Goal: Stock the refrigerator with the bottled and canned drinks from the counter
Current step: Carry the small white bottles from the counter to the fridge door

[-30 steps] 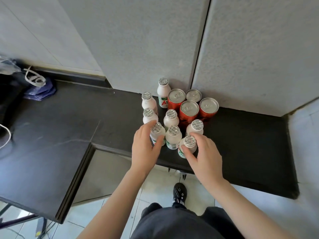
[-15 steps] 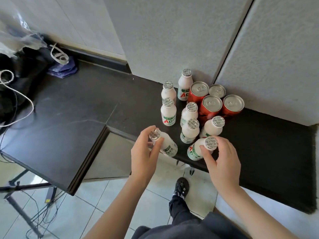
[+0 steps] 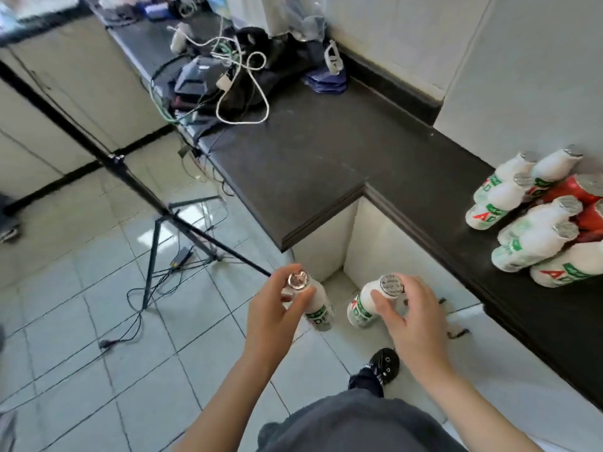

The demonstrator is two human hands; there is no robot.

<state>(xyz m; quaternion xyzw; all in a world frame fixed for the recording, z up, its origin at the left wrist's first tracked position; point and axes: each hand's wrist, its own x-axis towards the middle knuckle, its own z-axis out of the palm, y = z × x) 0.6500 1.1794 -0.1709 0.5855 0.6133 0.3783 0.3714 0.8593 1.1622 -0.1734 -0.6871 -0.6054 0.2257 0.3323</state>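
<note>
- The left hand holds the left bottle, a small white one, by its neck. The thumb and fingers are curled round it just under the silver foil cap.
- The body of this bottle, with a green label, hangs below the hand and leans a little to the right.
- The right hand holds the right bottle of the same kind in the same way. The thumb lies on the near side of the neck and the other fingers wrap round the far side.
- This bottle leans to the left, so the two bottoms come near each other but do not touch.
- Both held bottles are in the air above the tiled floor, in front of the inner corner of the black counter.
- At the right edge of the view, a group of other bottles stands on the counter, well apart from the hands.
- The red cans are just behind this group, touching it, and only partly in view.
- On the far left part of the counter lies a tangle of cables over some dark objects, with a stack of blue cloth just to the right of it.
- A black tripod stands on the floor at the left, with thin wires round its feet.
- Near the bottom, a black shoe rests on the tiles below the right hand.
</note>
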